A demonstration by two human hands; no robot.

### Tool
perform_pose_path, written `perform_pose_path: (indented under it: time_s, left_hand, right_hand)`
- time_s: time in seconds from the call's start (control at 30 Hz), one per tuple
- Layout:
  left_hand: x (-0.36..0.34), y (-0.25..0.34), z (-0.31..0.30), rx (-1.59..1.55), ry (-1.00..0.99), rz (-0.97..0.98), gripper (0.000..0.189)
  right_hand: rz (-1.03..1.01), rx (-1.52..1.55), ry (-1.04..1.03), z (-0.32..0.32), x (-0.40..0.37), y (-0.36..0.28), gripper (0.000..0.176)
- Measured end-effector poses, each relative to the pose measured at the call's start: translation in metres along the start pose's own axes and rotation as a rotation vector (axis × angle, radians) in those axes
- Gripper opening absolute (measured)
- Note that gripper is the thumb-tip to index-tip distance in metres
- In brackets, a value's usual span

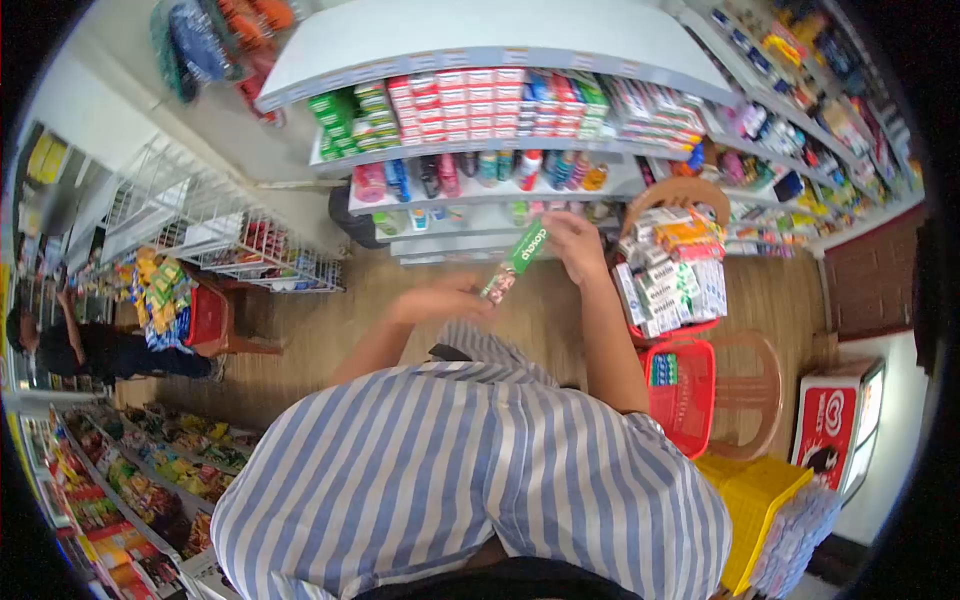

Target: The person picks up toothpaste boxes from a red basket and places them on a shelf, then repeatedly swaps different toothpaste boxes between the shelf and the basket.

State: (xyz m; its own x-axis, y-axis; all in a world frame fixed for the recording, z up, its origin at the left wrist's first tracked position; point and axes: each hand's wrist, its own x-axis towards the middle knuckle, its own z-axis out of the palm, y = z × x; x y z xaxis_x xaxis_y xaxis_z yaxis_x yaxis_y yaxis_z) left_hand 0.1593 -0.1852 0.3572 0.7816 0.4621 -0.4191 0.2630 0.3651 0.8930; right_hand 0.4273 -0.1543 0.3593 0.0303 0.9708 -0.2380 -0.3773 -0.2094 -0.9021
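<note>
A green toothpaste box (pixel 524 252) with white "closeup" lettering is held at a slant in front of my striped shirt. At its upper end, the fingers of my right hand (pixel 574 243) are closed on it. My left hand (pixel 450 298), smeared by motion, is at the box's lower, pinkish end, with its fingers closed around that end. Beyond my hands stands a shelf (pixel 480 150) stacked with red-and-white and green boxes (pixel 460 105). Bottles and deodorants (pixel 490 168) line the level below.
On the right, a red basket (pixel 640 330) full of toothpaste boxes (pixel 672 290) rests on a brown chair (pixel 682 190). Another red basket (pixel 695 415), a yellow crate (pixel 760 510) and a freezer (pixel 835 420) stand nearer. A person (pixel 100 348) is at the left by a wire rack (pixel 235 235).
</note>
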Motion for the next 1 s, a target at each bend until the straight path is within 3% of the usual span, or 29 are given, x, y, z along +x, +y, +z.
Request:
perform_pose_path:
  time_s: [0.07,0.1,0.17,0.23,0.37,0.57,0.63,0.83,0.93,1.0]
  left_hand:
    - [-0.046,0.024,-0.021,-0.231,0.128,0.021,0.032]
    - [-0.062,0.022,-0.038,-0.240,0.144,0.032,0.032]
    - [-0.091,0.020,-0.072,-0.284,0.385,-0.064,0.034]
    - [-0.114,0.013,-0.104,-0.332,0.454,-0.025,0.034]
    - [-0.143,0.023,-0.140,-0.325,0.663,0.054,0.031]
    - [-0.154,0.026,-0.201,-0.324,0.747,0.130,0.030]
    - [-0.152,0.029,-0.222,-0.323,0.752,0.114,0.029]
    - [-0.138,0.047,-0.274,-0.373,0.882,0.223,0.035]
    - [-0.129,0.062,-0.296,-0.367,0.989,0.242,0.031]
    - [-0.122,0.072,-0.302,-0.414,1.013,0.360,0.025]
  right_hand:
    - [0.018,-0.013,-0.036,0.028,0.011,0.008,0.020]
    - [0.021,0.003,-0.061,0.043,0.014,0.014,0.021]
    - [0.027,0.011,-0.102,0.070,0.016,0.019,0.023]
    - [0.121,-0.069,-0.189,0.096,0.014,0.023,0.030]
    - [0.201,-0.043,-0.295,0.140,0.012,0.038,0.027]
    - [0.321,-0.082,-0.488,0.201,0.010,0.048,0.033]
    - [0.449,-0.094,-0.488,0.224,0.011,0.044,0.037]
    - [0.462,-0.007,-0.500,0.280,0.048,0.063,0.043]
    - [0.458,0.074,-0.495,0.302,0.073,0.072,0.040]
    - [0.470,0.159,-0.494,0.312,0.088,0.074,0.037]
